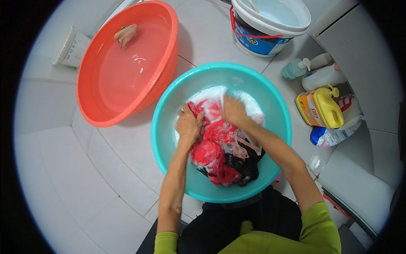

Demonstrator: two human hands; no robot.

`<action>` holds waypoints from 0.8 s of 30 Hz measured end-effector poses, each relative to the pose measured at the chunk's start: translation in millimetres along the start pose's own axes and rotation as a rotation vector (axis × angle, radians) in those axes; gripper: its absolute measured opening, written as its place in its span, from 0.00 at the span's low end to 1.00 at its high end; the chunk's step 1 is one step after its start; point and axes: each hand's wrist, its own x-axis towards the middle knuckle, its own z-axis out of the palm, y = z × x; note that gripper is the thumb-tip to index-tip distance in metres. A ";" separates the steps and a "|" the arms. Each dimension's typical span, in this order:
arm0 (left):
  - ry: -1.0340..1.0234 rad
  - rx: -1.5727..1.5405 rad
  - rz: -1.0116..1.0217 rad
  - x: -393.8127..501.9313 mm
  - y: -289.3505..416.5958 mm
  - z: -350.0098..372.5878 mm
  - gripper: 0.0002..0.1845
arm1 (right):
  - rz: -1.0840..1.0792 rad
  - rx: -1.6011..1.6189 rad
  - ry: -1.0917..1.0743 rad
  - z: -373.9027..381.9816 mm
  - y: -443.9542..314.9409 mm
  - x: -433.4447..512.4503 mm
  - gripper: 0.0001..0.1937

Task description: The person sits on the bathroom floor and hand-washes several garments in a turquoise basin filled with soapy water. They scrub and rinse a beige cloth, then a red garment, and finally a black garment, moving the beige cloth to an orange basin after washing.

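Observation:
A turquoise plastic basin (274, 85) stands on the floor before me, with white suds and wet laundry in it. My left hand (189, 124) grips a soapy red garment (219, 131) at its left side, the thumb pointing inward. On the upper right of the same cloth is my right hand (234, 111), blurred and curled around a fold; its fingertips are hidden. Nearer to me in the basin lie a bunched red part and a black garment (250, 168). Pale pink straps (242, 147) trail across the black cloth.
An orange basin (127, 79) of water, propped at a tilt, holds a tan cloth (126, 34). Behind is a white bucket (260, 44) of liquid. On the right stand a pump bottle (293, 69), yellow jug (320, 108), blue-white bag (331, 136) and clear round container (316, 163).

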 end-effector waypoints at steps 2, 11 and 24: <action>-0.095 0.014 -0.015 11.7 -13.1 18.5 0.25 | -0.069 -0.017 -0.277 7.5 2.9 -6.7 0.22; -0.242 -2.173 -0.548 6.1 -16.2 54.5 0.22 | 0.187 0.310 0.259 17.3 19.5 -3.8 0.22; -0.416 -1.954 -0.702 -8.5 0.9 57.9 0.16 | 0.248 0.195 0.331 57.8 -42.8 19.7 0.22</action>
